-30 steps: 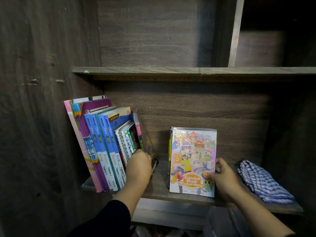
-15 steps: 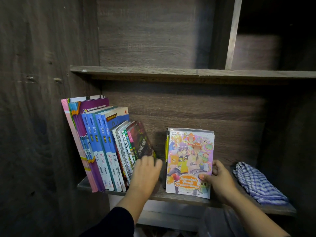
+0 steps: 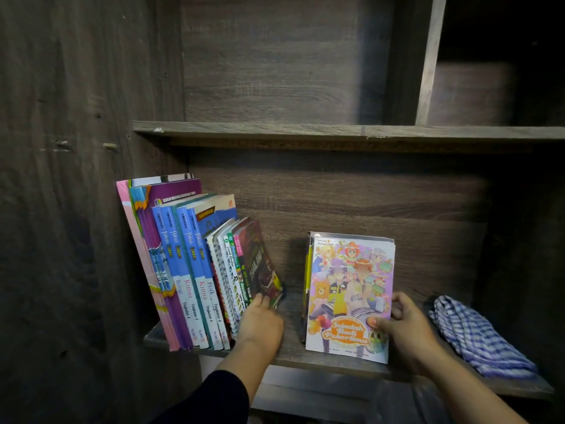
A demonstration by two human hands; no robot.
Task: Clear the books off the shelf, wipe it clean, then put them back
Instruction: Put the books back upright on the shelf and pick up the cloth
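A row of books (image 3: 183, 264) leans left against the side wall of the wooden shelf (image 3: 290, 353). Its rightmost one is a dark book (image 3: 260, 264) tilted to the left. My left hand (image 3: 260, 322) presses against the lower edge of that dark book, fingers curled on it. To the right, a small upright stack is fronted by a colourful cartoon-cover book (image 3: 348, 295). My right hand (image 3: 403, 328) grips this stack at its lower right corner, thumb on the cover.
A blue-and-white checked cloth (image 3: 480, 335) lies crumpled at the right end of the shelf. Another shelf board (image 3: 336, 131) runs above, with a vertical divider (image 3: 428, 56) on it. A gap of bare shelf separates the two book groups.
The dark book has swung from nearly upright to leaning left against the row, pushed by my left hand. My right hand has stayed on the cartoon-cover stack.
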